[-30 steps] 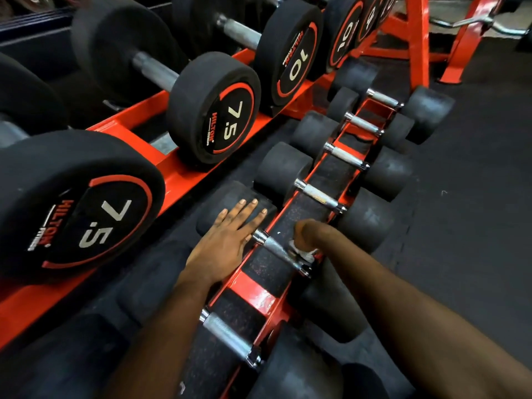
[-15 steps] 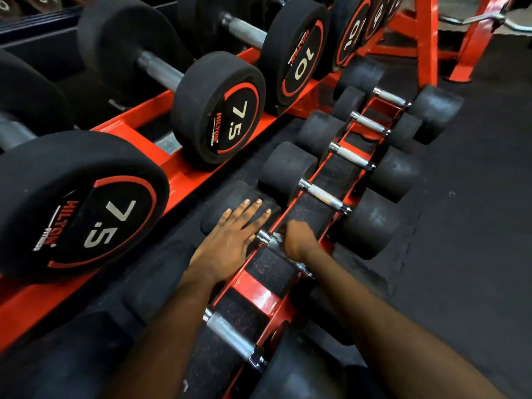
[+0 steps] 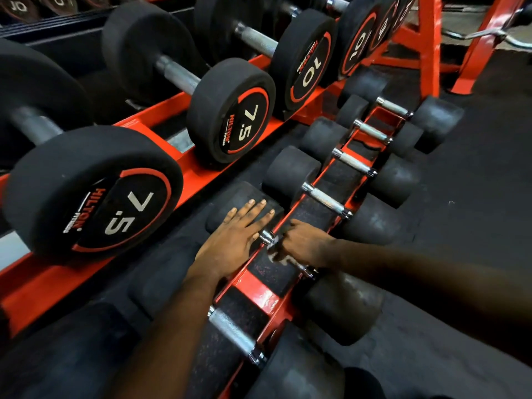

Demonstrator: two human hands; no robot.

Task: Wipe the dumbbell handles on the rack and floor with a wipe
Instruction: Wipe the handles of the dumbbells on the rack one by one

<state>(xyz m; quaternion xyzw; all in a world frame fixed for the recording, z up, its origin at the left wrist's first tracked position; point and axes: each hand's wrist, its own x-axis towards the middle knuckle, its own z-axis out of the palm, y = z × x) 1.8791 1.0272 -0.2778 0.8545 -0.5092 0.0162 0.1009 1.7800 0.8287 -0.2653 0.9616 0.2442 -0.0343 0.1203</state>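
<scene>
A row of small black dumbbells lies across a low red floor rack (image 3: 253, 286). My left hand (image 3: 233, 240) rests flat, fingers straight, on the left head (image 3: 230, 197) of one dumbbell. My right hand (image 3: 302, 243) is curled round that dumbbell's chrome handle (image 3: 267, 236), holding a white wipe (image 3: 277, 256) against it; only scraps of the wipe show under the fingers. The closer handle (image 3: 233, 332) and the farther handle (image 3: 326, 200) are bare.
A taller red rack (image 3: 138, 131) on the left carries big dumbbells marked 7.5 (image 3: 230, 110) and 10 (image 3: 308, 61). A red frame (image 3: 429, 44) stands at the back. Dark rubber floor (image 3: 460, 197) spreads to the right.
My right hand has slid leftward along the handle with the wipe, from its right end toward the left collar. My left hand has stayed flat on the dumbbell head.
</scene>
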